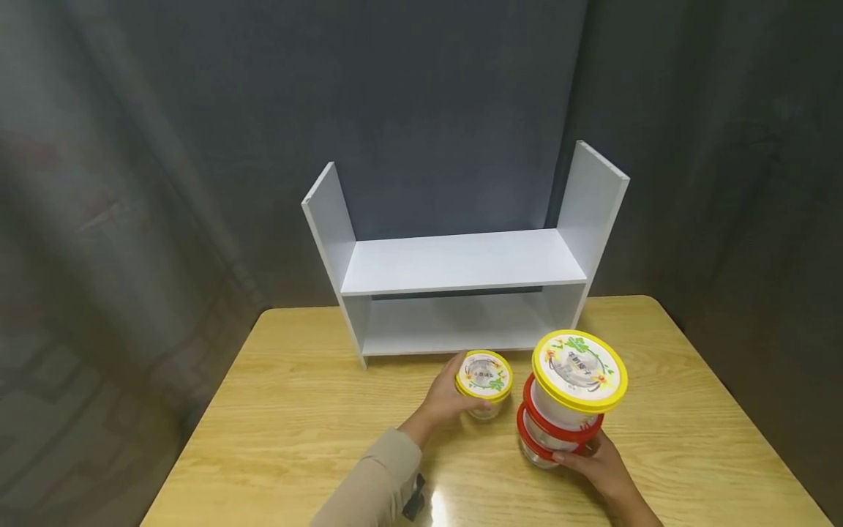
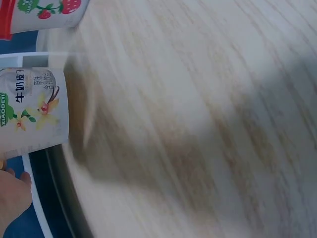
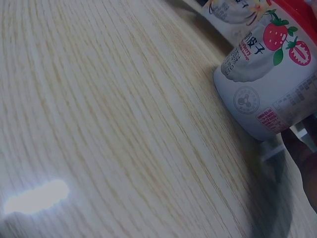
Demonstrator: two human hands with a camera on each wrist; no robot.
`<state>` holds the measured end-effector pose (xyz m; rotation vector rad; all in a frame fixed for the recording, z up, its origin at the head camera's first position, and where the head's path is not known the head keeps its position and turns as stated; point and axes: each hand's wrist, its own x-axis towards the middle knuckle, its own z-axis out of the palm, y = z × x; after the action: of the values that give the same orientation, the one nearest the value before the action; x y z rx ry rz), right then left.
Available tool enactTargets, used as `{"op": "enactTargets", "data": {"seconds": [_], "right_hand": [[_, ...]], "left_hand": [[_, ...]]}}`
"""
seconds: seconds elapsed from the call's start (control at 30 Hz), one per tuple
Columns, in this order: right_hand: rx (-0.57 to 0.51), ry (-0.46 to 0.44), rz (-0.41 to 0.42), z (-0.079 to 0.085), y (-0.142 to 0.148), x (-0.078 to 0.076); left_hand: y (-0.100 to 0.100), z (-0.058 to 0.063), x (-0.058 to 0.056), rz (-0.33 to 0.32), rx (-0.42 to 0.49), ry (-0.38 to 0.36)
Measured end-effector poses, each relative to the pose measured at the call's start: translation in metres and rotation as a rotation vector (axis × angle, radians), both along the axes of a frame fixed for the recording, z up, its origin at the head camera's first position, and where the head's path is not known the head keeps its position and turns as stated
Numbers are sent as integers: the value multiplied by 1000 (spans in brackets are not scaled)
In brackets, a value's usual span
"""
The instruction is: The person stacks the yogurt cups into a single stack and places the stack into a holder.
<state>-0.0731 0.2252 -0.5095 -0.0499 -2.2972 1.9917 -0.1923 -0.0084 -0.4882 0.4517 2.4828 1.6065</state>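
Note:
My left hand [image 1: 444, 397] curls round a small yogurt tub with a yellow lid [image 1: 484, 375], standing in front of the shelf. In the left wrist view this tub [image 2: 39, 109] shows vanilla flowers on its white side. To the right, three tubs form a leaning stack: a yellow-lidded tub [image 1: 579, 369] on top of two red-lidded ones. My right hand [image 1: 602, 468] grips the stack low down, thumb against the bottom red-lidded tub [image 1: 535, 448]. The right wrist view shows strawberries printed on a red-lidded tub [image 3: 270, 79], with fingers [image 3: 303, 161] at its base.
A white two-tier shelf [image 1: 464, 262] with tall side panels stands at the back of the wooden table [image 1: 276, 432]. Grey curtains [image 1: 448, 110] hang behind and on both sides. The table's rounded back corners show left and right.

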Motion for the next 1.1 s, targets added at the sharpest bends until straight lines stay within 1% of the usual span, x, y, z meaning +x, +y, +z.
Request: {"op": "enactTargets", "data": {"seconds": [0.13,0.33,0.57,0.67,0.8,0.97,1.1], "right_hand": [[20,-5,-7,1,0,0],[30,-20,17,-1,2,-2],[2,9,0,-1,0,0],[-6,16,0,-1,1,1],[12,20,14,-3,2,1],[26,35,43,-3,4,0],[25,42,34,-3,3,0]], "left_hand": [[-5,7,0,-5,1,7],[-11,21,-1,-21,28,42],[-18,45,4,-61,65,94],[-20,55,7,-64,56,100],[-22,69,9,-78,41,114],[-25,86,11,-97,53,144],[-27,99,12,-107,44,172]]}}
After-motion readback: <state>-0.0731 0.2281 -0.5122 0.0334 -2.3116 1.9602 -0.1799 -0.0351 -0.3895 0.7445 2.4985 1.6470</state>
